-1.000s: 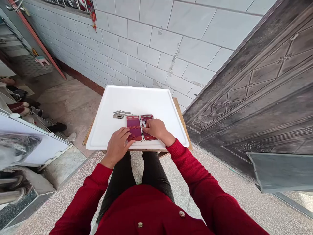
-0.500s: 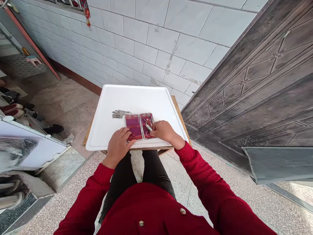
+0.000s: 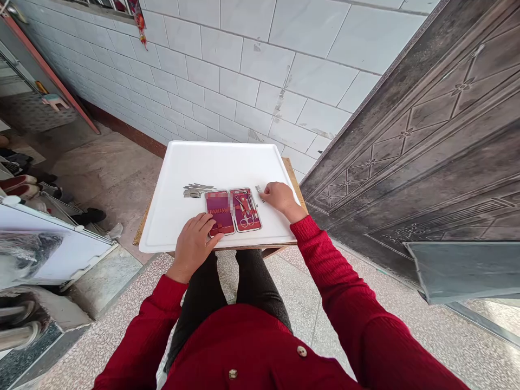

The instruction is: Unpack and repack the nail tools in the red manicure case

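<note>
A manicure case (image 3: 234, 228) lies unfolded on a white tray (image 3: 219, 162). Its left half has a row of elastic loops that look unfilled. Small scissors (image 3: 247, 221), tweezers (image 3: 239, 201) and other slim metal tools sit in the right half. My left hand (image 3: 194, 238) is closed on the case's near left corner, thumb along the front edge. Right of the case, my right hand (image 3: 280, 197) pinches a silver nail clipper (image 3: 258, 189) low over the tray, its near end hidden by my fingers. Several slim metal tools (image 3: 199, 187) lie in a pile left of the case.
The tray rests on a wooden table (image 3: 293, 176) in front of a tiled wall (image 3: 227, 70). A dark patterned metal door (image 3: 406, 135) stands at the right. Shoes (image 3: 18, 184) and a white cabinet (image 3: 44, 238) are at the left.
My right hand has moved right, out of the case's right half, carrying the nail clipper over the tray. The scissors now show fully. My left hand stays on the case.
</note>
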`<state>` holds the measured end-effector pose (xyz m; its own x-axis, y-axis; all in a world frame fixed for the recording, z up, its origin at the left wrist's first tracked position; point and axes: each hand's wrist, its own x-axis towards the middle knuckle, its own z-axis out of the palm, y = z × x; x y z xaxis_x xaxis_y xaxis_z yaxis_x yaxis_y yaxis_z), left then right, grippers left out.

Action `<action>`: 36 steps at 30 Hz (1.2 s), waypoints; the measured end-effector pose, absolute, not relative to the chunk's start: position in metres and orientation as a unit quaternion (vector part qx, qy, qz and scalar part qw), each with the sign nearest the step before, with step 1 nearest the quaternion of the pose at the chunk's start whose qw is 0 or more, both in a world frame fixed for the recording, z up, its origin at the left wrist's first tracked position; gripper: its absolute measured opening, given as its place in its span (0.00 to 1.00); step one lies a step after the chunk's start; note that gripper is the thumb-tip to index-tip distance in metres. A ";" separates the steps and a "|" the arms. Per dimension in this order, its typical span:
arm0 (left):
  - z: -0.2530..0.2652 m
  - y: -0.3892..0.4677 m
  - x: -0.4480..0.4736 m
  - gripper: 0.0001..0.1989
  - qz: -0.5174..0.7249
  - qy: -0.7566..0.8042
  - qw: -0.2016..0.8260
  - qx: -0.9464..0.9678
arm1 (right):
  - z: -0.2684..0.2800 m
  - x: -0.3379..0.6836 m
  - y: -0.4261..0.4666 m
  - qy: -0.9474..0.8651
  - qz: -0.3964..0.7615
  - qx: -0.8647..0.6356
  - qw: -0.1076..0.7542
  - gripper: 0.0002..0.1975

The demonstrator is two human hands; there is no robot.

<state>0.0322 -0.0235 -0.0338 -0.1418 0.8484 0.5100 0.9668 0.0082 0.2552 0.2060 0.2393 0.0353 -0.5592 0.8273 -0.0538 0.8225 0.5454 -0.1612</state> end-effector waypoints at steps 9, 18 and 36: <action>-0.033 -0.023 0.033 0.19 -0.275 -0.711 0.088 -0.642 | 0.030 0.219 0.211 -0.879 0.217 -0.408 0.115 0.05; -0.031 -0.024 0.033 0.18 -0.275 -0.708 0.088 -0.644 | 0.032 0.194 0.213 -0.868 0.240 -0.429 0.076 0.08; -0.030 -0.024 0.033 0.18 -0.264 -0.703 0.079 -0.655 | 0.034 0.221 0.172 -0.894 0.246 -0.364 0.088 0.05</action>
